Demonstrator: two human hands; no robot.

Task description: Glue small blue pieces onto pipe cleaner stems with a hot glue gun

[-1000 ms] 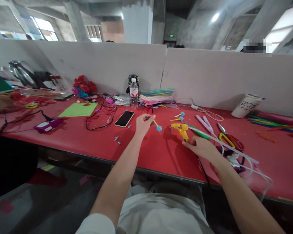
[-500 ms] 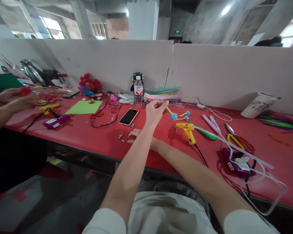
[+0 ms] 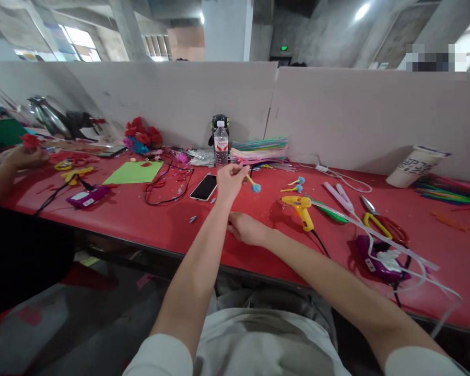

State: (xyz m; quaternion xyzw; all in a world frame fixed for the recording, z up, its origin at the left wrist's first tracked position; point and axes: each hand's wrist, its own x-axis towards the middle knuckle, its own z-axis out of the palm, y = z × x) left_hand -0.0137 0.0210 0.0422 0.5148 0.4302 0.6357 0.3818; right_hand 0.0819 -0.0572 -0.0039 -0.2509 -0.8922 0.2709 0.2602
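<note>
My left hand (image 3: 234,181) is closed in a pinch on the yellow stem of a small pipe-cleaner flower (image 3: 256,188) with a fluffy blue head, held above the table. Below it, my right hand (image 3: 246,228) has its fingers curled in; their tips are partly hidden behind my left forearm, and what they hold, if anything, is not visible. Short grey-blue snippets (image 3: 193,219) lie left of my left forearm. To the right, more blue-headed pipe-cleaner flowers (image 3: 298,187) rest by a yellow hot glue gun (image 3: 301,210).
On the red table (image 3: 160,224) lie a phone (image 3: 204,187), a green paper sheet (image 3: 135,172), a water bottle (image 3: 221,145), pipe-cleaner bundles (image 3: 258,150), pliers (image 3: 382,222), a purple power strip (image 3: 379,261) and a paper cup (image 3: 415,167). A co-worker's hands (image 3: 25,156) are at far left.
My left hand has moved left and slightly down with the flower, away from the other flowers. My right hand has drawn back rightward, its spread fingers now curled.
</note>
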